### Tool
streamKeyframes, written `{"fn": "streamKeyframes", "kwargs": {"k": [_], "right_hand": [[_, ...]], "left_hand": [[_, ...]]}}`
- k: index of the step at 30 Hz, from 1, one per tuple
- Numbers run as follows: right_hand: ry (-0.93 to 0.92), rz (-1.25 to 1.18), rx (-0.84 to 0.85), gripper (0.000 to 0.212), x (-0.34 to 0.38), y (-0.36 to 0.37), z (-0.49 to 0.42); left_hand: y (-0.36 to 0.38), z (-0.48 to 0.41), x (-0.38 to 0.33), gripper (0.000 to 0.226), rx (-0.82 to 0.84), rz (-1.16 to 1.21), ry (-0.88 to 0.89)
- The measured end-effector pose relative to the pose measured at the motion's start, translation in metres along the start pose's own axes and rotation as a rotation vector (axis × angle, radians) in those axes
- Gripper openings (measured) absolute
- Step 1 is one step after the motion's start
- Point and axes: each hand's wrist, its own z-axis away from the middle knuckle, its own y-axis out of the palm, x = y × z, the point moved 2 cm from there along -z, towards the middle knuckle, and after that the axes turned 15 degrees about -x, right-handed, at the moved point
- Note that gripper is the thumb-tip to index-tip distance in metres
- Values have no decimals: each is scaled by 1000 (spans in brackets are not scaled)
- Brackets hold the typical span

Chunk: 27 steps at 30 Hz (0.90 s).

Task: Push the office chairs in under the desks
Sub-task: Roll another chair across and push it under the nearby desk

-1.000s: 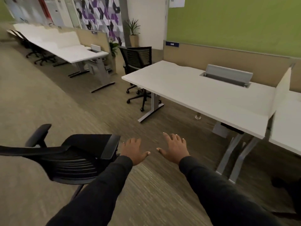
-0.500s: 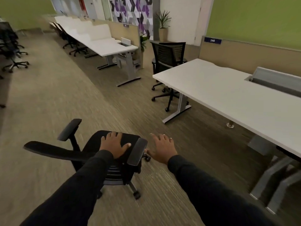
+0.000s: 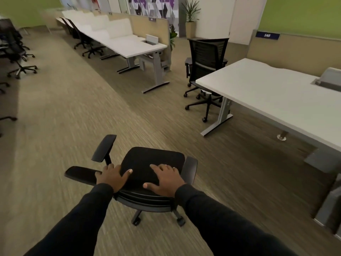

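A black office chair point(image 3: 153, 159) on castors stands on the carpet right in front of me, out in the open aisle and left of the white desk point(image 3: 267, 100). I look down on it from behind its backrest. My left hand point(image 3: 110, 176) is closed over the left part of the backrest's top edge. Further right, my right hand point(image 3: 164, 180) lies over the same edge, fingers spread and thumb tucked back. A second black mesh chair point(image 3: 206, 58) stands at the far end of the white desk, partly under its corner.
A long row of white desks point(image 3: 129, 45) with chairs tucked in runs along the back partition. More black chairs point(image 3: 16, 58) stand at the left edge. The desk's grey legs point(image 3: 221, 117) rest on the floor to the right. A potted plant point(image 3: 191, 15) stands at the back.
My view has swung left and the chair now sits centred before me. Both hands have moved from hovering beside the chair onto its backrest top.
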Motion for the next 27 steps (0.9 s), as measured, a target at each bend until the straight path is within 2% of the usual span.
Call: {"fn": "streamKeyframes", "kwargs": {"k": [6,16,21,27], "right_hand": [[-71,120,159,97,33,47,-17],[-76,163,106,57,39,54,-36],[-56,175,83,55,24,35,-39],[-34,223,52,55,-4,9,-33]], "left_hand": [[26,2,27,69,53,-52,-53],[37,-5,26,62,-104,-20,-23],[35,-9,5,50,-196,3,12],[33,1,-35,58,-271,49,-3]]}}
